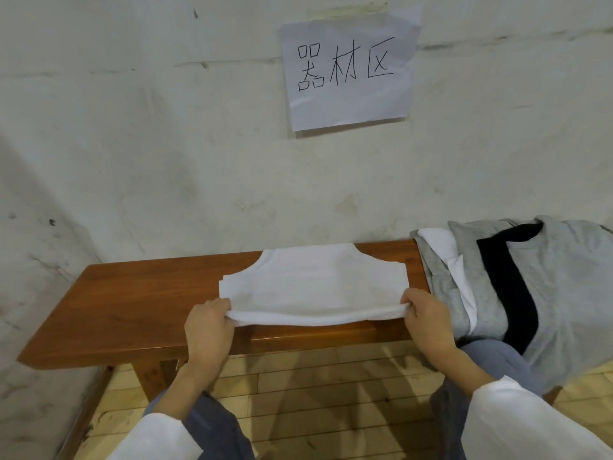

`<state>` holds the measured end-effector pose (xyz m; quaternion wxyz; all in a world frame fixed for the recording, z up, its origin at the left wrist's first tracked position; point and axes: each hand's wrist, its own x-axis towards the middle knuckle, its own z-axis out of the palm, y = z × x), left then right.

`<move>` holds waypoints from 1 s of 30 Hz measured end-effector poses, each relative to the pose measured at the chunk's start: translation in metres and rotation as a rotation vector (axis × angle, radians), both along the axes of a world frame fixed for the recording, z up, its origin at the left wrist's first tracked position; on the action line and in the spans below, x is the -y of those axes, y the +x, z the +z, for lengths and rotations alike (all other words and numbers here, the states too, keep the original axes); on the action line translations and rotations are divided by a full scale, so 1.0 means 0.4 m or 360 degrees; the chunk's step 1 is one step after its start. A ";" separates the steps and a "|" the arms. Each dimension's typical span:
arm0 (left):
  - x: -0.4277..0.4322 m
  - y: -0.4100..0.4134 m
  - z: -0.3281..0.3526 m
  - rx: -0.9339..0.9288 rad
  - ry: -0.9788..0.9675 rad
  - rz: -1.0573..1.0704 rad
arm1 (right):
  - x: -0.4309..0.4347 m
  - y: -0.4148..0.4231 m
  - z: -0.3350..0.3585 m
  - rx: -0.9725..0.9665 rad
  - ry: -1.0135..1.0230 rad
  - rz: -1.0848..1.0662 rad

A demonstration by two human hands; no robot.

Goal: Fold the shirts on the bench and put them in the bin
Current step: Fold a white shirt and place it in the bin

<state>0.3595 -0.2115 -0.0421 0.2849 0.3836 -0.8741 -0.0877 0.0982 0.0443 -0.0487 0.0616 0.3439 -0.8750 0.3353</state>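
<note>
Bench (126,303) w/ white shirt (315,283) against scuffed wall (149,144), paper sign (348,71), wood floor (315,393).

Shirt pile (560,293) cut off at right edge, bench (132,293) end hidden beneath it

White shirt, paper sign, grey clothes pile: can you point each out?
white shirt (318,280): head view, middle of its flat body.
paper sign (348,104): head view, blank lower part of the sheet.
grey clothes pile (560,277): head view, grey cloth right of the black band.

equipment room: handwritten sign (348,71) on scuffed wall (159,154), wooden bench (132,293)
</note>
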 end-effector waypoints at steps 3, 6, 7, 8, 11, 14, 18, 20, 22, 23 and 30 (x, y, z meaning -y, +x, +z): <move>-0.009 -0.003 0.036 -0.0182 0.0015 0.0057 | 0.004 0.010 0.037 -0.0146 -0.0292 0.0042; -0.028 0.002 0.078 -0.0365 -0.0046 0.0005 | -0.008 0.010 0.081 -0.0232 -0.0513 0.0040; -0.030 0.007 0.091 -0.0409 -0.0055 0.0000 | -0.013 0.009 0.091 -0.0229 -0.0576 0.0038; -0.030 0.011 0.097 -0.0450 -0.0052 0.0008 | -0.020 0.009 0.098 -0.0228 -0.0631 0.0040; -0.034 0.020 0.119 -0.0572 -0.0055 -0.0011 | -0.037 0.010 0.119 -0.0216 -0.0748 0.0039; -0.048 0.016 0.148 -0.0725 -0.0080 -0.0068 | -0.044 0.010 0.140 -0.0232 -0.0840 0.0056; -0.060 0.012 0.182 -0.0901 -0.0100 -0.0158 | -0.046 -0.001 0.160 -0.0239 -0.0933 0.0022; -0.060 0.011 0.190 -0.0931 -0.0082 -0.0171 | -0.045 -0.008 0.165 -0.0240 -0.0942 -0.0007; -0.053 0.005 0.191 -0.0917 -0.0049 -0.0137 | -0.040 -0.016 0.170 -0.0241 -0.0911 -0.0021; -0.049 0.001 0.191 -0.0899 -0.0032 -0.0108 | -0.035 -0.021 0.170 -0.0236 -0.0887 -0.0020; 0.054 -0.119 0.138 -0.0445 0.0297 0.0160 | 0.094 -0.125 0.105 -0.0073 -0.0380 -0.0083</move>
